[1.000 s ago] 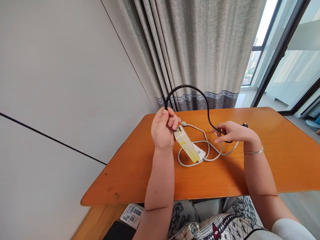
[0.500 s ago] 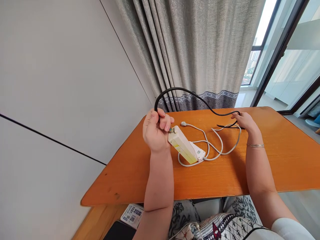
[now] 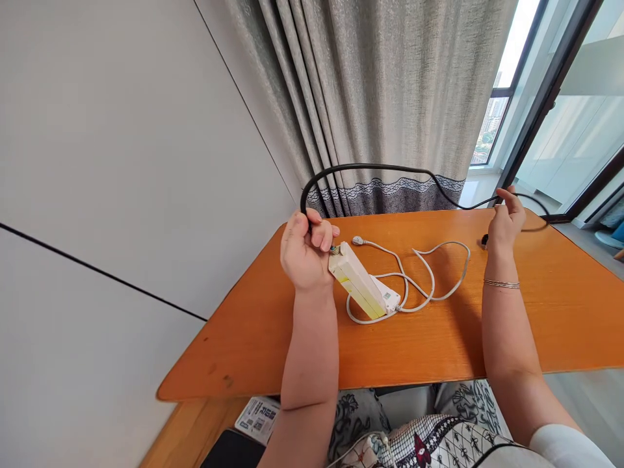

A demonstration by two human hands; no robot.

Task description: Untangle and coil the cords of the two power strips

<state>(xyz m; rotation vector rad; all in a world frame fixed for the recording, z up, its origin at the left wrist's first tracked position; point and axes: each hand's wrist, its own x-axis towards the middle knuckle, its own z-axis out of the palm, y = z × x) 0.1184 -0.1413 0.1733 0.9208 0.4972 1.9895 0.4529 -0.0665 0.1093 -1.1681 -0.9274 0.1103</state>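
- The black cable (image 3: 370, 167) is thin, round and matt. It is held up in the air over the far edge of the bench (image 3: 560, 305), strung between both hands.
- From the left hand it climbs in a tight bend and runs almost level in front of the curtain. It then dips to the right hand and loops on past it over the far right corner.
- A small dark piece shows just beside the heel of the right hand; it is too small to tell what it is.
- The left hand (image 3: 307, 253) is closed in a fist around one end of the cable, near the far left corner of the bench.
- The right hand (image 3: 504, 224) pinches the cable between thumb and fingertips, with the other fingers loosely curled. It is raised above the far edge, and a thin bracelet (image 3: 502, 284) sits on its wrist.
- A long white and yellow box (image 3: 358, 283) lies slantwise on the bench, its far end touching the fingers of the left hand. A small round fitting shows at that end.
- A white cord (image 3: 429, 273) comes out of the near end of the box. It curls in loose loops across the middle of the bench, and its small plug lies towards the far edge.
- The bench is orange-brown wood with rounded corners.
- A grey curtain (image 3: 390, 84) with a patterned dark hem hangs behind the far edge. A pale wall (image 3: 121, 162) runs along the left edge, and a window (image 3: 511, 39) is at the far right.
- A printed booklet (image 3: 258, 416) lies below the near left corner.
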